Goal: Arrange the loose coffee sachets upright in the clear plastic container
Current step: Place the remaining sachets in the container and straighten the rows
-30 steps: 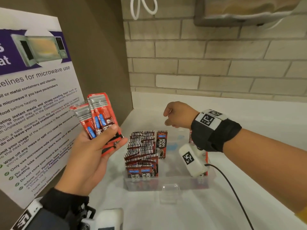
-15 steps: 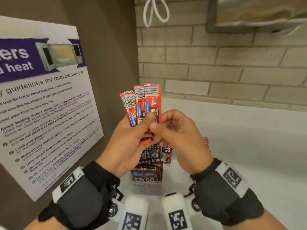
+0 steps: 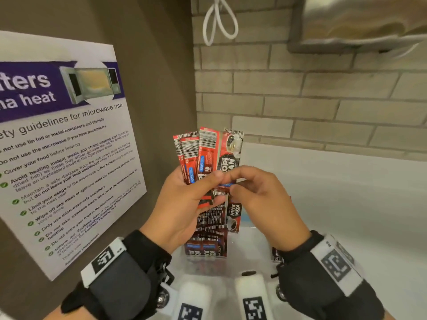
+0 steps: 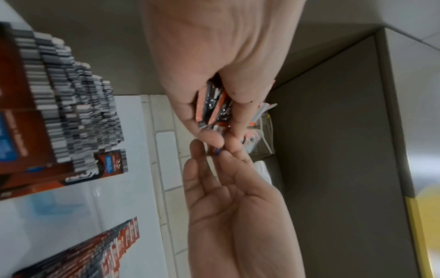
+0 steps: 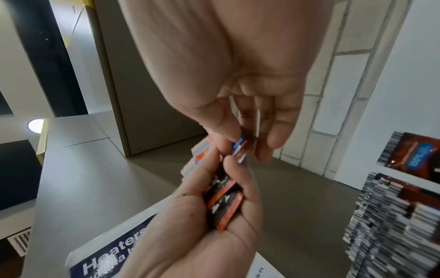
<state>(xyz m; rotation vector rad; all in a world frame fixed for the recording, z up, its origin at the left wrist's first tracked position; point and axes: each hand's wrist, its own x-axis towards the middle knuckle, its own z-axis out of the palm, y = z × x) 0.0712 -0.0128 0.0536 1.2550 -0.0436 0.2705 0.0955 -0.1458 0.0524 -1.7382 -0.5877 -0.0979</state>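
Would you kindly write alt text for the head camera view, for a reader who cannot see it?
A left hand grips a fan of red coffee sachets while the right hand pinches the rightmost sachet at its lower end. Below them, a clear plastic container holds rows of upright sachets on a white counter, with a microwave guidelines poster on the left wall.

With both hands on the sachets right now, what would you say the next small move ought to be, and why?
Probably draw the rightmost sachet clear of the fan with the right hand. That hand already pinches its lower end, while the left hand grips the other sachets above the clear container.
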